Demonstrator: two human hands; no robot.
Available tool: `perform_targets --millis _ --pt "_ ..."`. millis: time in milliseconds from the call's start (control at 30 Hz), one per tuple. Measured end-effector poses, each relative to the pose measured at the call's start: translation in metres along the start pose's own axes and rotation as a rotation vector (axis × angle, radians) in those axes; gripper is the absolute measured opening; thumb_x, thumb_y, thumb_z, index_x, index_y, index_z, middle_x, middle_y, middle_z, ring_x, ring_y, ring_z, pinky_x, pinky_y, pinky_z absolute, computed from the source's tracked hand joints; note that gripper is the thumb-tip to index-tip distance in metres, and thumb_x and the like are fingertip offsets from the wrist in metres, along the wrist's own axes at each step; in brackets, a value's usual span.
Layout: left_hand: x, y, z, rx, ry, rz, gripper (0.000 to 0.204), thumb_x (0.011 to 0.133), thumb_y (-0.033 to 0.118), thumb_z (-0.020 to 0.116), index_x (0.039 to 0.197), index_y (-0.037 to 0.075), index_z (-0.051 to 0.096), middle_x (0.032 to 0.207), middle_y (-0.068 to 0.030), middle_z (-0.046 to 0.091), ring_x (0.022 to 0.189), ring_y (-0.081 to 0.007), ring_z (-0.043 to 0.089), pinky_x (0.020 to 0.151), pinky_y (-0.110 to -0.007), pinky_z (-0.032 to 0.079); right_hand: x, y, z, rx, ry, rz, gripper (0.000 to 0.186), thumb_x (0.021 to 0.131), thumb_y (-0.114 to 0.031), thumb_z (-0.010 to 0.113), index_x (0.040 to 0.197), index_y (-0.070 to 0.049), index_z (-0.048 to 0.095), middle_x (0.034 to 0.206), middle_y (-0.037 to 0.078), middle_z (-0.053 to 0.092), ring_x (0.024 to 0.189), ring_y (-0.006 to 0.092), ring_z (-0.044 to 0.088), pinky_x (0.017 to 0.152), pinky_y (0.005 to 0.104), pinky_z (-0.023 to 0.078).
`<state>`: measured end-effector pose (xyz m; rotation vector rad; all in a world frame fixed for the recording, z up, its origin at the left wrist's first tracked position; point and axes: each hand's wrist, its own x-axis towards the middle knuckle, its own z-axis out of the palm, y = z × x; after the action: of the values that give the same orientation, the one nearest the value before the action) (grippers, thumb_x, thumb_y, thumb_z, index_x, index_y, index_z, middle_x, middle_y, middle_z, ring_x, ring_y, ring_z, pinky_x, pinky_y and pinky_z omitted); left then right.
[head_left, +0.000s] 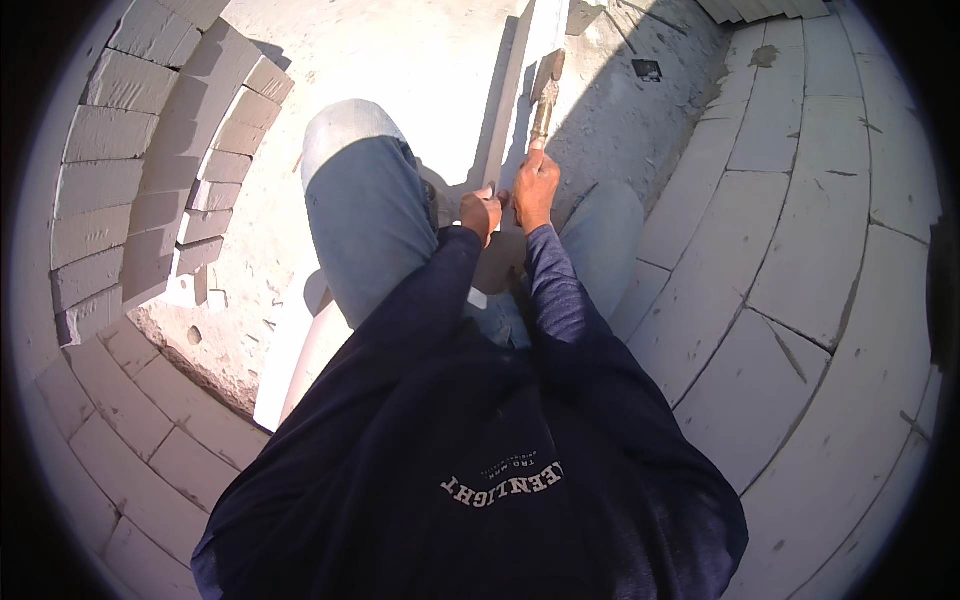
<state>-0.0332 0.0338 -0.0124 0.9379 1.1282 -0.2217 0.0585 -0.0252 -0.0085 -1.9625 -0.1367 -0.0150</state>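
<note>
I look down over my dark long-sleeved shirt and grey-trousered knees. My right hand (536, 188) grips the handle of a rusty trowel-like tool (546, 92), whose blade lies against a long pale straightedge board (527, 70) running away from me. Just to its left, my left hand (482, 211) has its fingers curled on the near end of that board, between my knees. What lies under my palms is hidden.
A stepped wall of pale grey blocks (130, 190) curves along the left. A laid block surface (800, 230) spreads to the right. Rough sandy ground (400, 60) lies ahead, with a small dark square object (647, 69) on it.
</note>
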Motion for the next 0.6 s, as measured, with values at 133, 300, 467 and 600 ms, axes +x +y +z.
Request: perform_targets --millis 133,300,467,600 --pt "-0.012 0.003 -0.003 -0.016 0.07 0.067 0.038 0.102 0.022 0.066 0.132 -0.002 0.065 0.125 -0.0213 0.071 0.109 -0.0234 0.069 0.091 -0.037 0.051 0.006 -0.061 -0.018 0.144 -0.166 0.467 0.06 0.107 -0.053 0.046 0.075 -0.003 0.051 0.055 0.004 0.048 0.037 0.0146 0.042 0.033 0.0338 0.035" --pt "-0.004 0.002 -0.006 -0.072 -0.002 -0.004 0.041 0.098 0.027 0.073 0.129 0.001 0.066 0.12 -0.0199 0.073 0.107 -0.0248 0.07 0.091 -0.041 0.051 -0.005 -0.097 -0.033 0.227 -0.075 0.29 0.061 0.107 -0.057 0.043 0.077 -0.005 0.05 0.056 0.003 0.047 0.037 0.0127 0.043 0.034 0.0305 0.035" --pt "-0.003 0.005 -0.007 0.073 0.002 -0.008 0.042 0.098 0.027 0.072 0.131 0.002 0.064 0.118 -0.0189 0.073 0.105 -0.025 0.07 0.089 -0.04 0.052 -0.011 -0.048 -0.003 0.128 0.068 -0.049 0.061 0.108 -0.054 0.042 0.077 -0.003 0.053 0.059 0.004 0.05 0.052 0.0141 0.052 0.049 0.0305 0.041" --pt "0.0 -0.001 -0.004 -0.008 0.004 -0.013 0.042 0.099 0.026 0.07 0.132 0.001 0.064 0.117 -0.0196 0.073 0.105 -0.0247 0.07 0.088 -0.038 0.052 -0.007 -0.028 0.001 -0.147 -0.015 0.042 0.061 0.109 -0.052 0.041 0.077 -0.002 0.055 0.058 0.005 0.05 0.05 0.0153 0.051 0.047 0.0318 0.041"
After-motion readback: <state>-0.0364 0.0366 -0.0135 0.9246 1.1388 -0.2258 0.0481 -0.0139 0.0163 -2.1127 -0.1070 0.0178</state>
